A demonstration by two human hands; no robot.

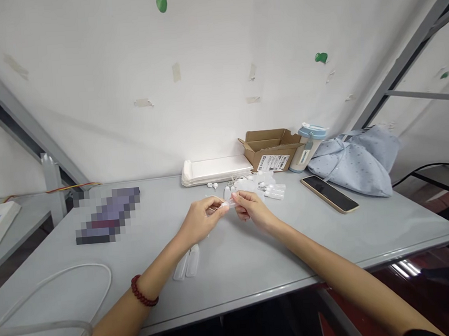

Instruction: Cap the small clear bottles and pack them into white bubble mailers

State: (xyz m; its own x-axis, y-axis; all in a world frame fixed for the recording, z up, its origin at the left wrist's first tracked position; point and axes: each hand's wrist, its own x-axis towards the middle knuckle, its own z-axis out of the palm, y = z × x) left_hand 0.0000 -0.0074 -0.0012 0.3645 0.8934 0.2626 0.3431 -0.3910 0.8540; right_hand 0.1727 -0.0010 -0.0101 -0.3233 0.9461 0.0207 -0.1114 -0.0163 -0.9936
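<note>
Above the middle of the grey table (255,259), my left hand (203,219) and my right hand (251,207) meet, fingertips pinched on a small translucent plastic bottle (230,203). My left fingers are at its white end, and my right fingers grip the clear part. Fingers hide much of it. Just behind my hands lies a loose pile of similar bottles (276,191) and small white caps (210,185). Two more translucent bottles (192,262) lie side by side near my left forearm.
Along the wall stand a stack of white packets (216,167), an open cardboard box (272,156) and a blue-lidded cup (306,148). A phone (329,193) and a light blue fabric bag (356,163) lie right. A blurred-out dark item (111,215) and a white cable (104,270) lie left.
</note>
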